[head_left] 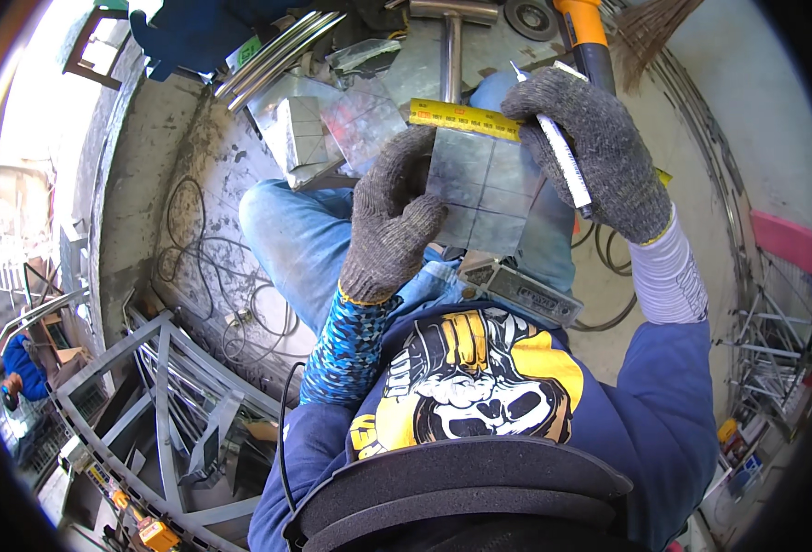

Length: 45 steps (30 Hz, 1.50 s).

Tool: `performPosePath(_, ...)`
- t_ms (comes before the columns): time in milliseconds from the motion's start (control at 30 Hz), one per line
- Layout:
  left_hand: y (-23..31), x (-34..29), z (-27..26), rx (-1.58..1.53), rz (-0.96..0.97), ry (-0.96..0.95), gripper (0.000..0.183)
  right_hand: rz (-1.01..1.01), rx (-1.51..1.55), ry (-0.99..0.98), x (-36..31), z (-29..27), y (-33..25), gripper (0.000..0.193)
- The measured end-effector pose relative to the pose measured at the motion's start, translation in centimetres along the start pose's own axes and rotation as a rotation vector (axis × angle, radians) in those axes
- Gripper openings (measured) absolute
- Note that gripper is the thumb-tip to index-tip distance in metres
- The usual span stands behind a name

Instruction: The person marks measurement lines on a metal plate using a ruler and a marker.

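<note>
My left hand, in a dark grey knit glove, grips the left edge of a square metal plate above my lap. Dark lines cross on its face. A yellow tape measure blade lies along the plate's far edge. My right hand, gloved alike, is closed round a white marker pen at the plate's far right corner. Its fingertips meet the right end of the tape blade. Below the plate, a grey metal tool with a triangular cutout rests on my lap.
Marked metal plates sit beyond my left knee, near shiny tubes. Ahead are a T-shaped metal piece, a round disc, an orange-black tool and a broom. Cable coils at left; steel frames stand lower left.
</note>
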<state>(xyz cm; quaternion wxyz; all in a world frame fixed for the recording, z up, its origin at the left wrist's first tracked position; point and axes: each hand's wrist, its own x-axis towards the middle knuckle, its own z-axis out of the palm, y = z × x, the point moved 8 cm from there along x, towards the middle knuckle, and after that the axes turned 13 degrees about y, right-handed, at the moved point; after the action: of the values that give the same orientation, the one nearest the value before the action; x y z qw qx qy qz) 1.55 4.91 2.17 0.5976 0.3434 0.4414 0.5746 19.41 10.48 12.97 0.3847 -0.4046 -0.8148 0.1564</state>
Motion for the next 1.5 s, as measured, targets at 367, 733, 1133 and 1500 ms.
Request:
performPosePath(367,0.75,-0.08,0.42,-0.008,0.033,0.02,0.072,-0.007,0.015,0.004,-0.44,0.16,0.13,0.031)
performPosePath(733,-0.14,-0.02,-0.27,0.053,-0.001,0.065,0.071,-0.036,-0.051,-0.038,-0.52,0.19,-0.1,0.032)
performPosePath(1133,0.19,-0.13,0.1,0.044,-0.03,0.09,0.075,-0.005,-0.032,-0.073,-0.59,0.37,-0.1,0.033)
performPosePath(1500,0.08,-0.14,-0.25,0.039,-0.004,0.056,0.071,-0.035,-0.038,-0.096,-0.3,0.53,-0.56,0.034)
